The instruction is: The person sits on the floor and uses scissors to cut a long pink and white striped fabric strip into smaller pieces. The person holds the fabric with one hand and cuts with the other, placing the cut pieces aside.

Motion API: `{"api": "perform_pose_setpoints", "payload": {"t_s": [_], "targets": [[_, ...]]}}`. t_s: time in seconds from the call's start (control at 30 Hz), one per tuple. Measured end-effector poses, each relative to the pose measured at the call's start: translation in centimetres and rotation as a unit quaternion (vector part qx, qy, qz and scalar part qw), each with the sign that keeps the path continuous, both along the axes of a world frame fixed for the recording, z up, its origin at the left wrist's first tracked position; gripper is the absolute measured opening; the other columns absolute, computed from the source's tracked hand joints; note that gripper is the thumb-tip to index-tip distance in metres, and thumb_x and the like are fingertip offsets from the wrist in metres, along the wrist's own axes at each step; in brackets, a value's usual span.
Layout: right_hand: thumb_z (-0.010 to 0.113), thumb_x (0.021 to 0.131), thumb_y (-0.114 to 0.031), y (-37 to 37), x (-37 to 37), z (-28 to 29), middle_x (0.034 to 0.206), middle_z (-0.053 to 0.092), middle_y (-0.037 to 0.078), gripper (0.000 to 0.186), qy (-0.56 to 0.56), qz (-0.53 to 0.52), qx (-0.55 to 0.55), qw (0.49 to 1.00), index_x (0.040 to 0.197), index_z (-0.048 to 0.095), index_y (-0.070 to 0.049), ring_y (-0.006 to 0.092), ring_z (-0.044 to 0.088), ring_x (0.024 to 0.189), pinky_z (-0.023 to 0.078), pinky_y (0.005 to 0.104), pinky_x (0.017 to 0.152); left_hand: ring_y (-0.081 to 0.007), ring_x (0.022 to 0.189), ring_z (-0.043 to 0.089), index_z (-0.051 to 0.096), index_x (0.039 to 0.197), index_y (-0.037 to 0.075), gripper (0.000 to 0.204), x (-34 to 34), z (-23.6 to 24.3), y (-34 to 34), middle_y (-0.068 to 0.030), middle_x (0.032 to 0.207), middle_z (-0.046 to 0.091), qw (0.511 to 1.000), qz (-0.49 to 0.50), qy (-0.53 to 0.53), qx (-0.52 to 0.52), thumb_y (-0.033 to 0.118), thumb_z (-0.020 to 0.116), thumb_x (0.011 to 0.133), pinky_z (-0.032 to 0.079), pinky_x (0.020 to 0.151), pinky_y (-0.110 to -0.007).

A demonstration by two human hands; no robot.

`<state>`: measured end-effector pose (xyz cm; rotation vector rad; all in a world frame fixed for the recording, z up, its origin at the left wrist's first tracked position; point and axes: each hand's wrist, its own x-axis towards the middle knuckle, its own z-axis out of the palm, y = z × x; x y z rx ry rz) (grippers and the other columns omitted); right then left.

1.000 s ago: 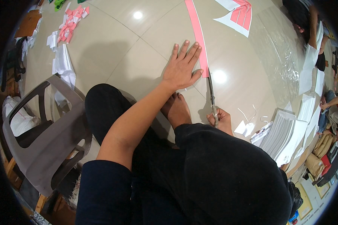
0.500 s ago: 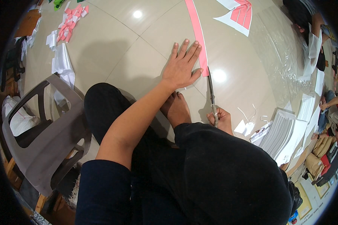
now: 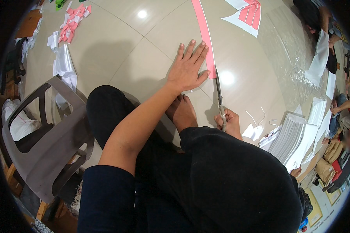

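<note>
A long pink strip with a white edge [image 3: 204, 31] lies on the tiled floor, running away from me. My left hand [image 3: 187, 66] rests flat with fingers spread, its fingertips and thumb on the strip's left side near its close end. In my right hand [image 3: 230, 121] are scissors [image 3: 220, 97] with wrapped handles, fingers curled round the grips. The blades point away from me, along the right edge of the strip at its near end. From this view I cannot tell how far the blades are apart.
A grey plastic chair [image 3: 46, 136] stands at my left. Pink and white pieces [image 3: 72, 23] lie at the far left, a pink-and-white sheet [image 3: 251, 17] at the far right. Clear plastic [image 3: 284, 54] and a white stack [image 3: 289, 139] lie right. Other people work along the right edge.
The scissors have shifted slightly away from me along the strip's edge. My left hand stays put. At the far right, a person's white sheet has moved.
</note>
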<state>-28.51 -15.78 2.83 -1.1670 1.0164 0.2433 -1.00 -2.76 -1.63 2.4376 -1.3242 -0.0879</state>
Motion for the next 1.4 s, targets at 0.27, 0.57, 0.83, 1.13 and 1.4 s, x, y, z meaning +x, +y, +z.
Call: {"api": "perform_pose_setpoints", "payload": {"t_s": [0.27, 0.57, 0.83, 1.13, 1.4], "targets": [[0.085, 0.097, -0.008, -0.2, 0.4, -0.4, 0.073, 0.066, 0.001, 0.027, -0.003, 0.003, 0.004, 1.0, 0.09, 0.06, -0.007, 0.0087, 0.057, 0.052, 0.045, 0.0258, 0.047, -0.0426, 0.167, 0.029, 0.037, 0.174, 0.007, 0.088, 0.0, 0.1, 0.0, -0.0143, 0.18, 0.037, 1.0, -0.003, 0.001, 0.002, 0.057, 0.058, 0.105, 0.02, 0.135, -0.067], [0.085, 0.098, -0.009, -0.3, 0.5, 0.1, 0.072, 0.066, 0.001, 0.025, 0.023, 0.01, -0.004, 1.0, 0.091, 0.061, -0.006, 0.0087, 0.058, 0.053, 0.046, 0.0258, 0.049, -0.042, 0.167, 0.029, 0.037, 0.174, 0.007, 0.087, 0.0, -0.1, -0.1, -0.0136, 0.18, 0.037, 1.0, 0.0, 0.0, -0.001, 0.057, 0.058, 0.105, 0.02, 0.135, -0.067], [0.086, 0.097, -0.009, -0.1, 0.8, 0.3, 0.071, 0.065, 0.002, 0.027, 0.022, 0.003, 0.006, 1.0, 0.091, 0.06, -0.006, 0.009, 0.058, 0.052, 0.045, 0.0267, 0.048, -0.0423, 0.167, 0.029, 0.036, 0.175, 0.007, 0.088, 0.0, 0.1, 0.0, -0.0133, 0.181, 0.037, 1.0, -0.001, 0.003, 0.006, 0.056, 0.059, 0.105, 0.019, 0.136, -0.067], [0.087, 0.096, -0.01, -0.5, 1.9, -0.5, 0.072, 0.066, 0.002, 0.027, 0.005, 0.015, -0.006, 1.0, 0.091, 0.06, -0.006, 0.0092, 0.058, 0.051, 0.046, 0.027, 0.047, -0.0432, 0.167, 0.029, 0.035, 0.175, 0.007, 0.088, 0.0, 0.0, 0.0, -0.0141, 0.181, 0.037, 1.0, -0.001, 0.008, -0.001, 0.056, 0.059, 0.105, 0.019, 0.135, -0.067], [0.086, 0.097, -0.01, -0.3, 1.8, -0.6, 0.074, 0.066, 0.002, 0.026, 0.005, 0.013, -0.01, 1.0, 0.091, 0.06, -0.006, 0.0083, 0.058, 0.052, 0.046, 0.0264, 0.048, -0.0431, 0.166, 0.03, 0.038, 0.173, 0.006, 0.087, 0.1, 0.1, 0.0, -0.0147, 0.18, 0.038, 1.0, -0.003, 0.001, -0.006, 0.055, 0.06, 0.105, 0.021, 0.135, -0.068]]}}
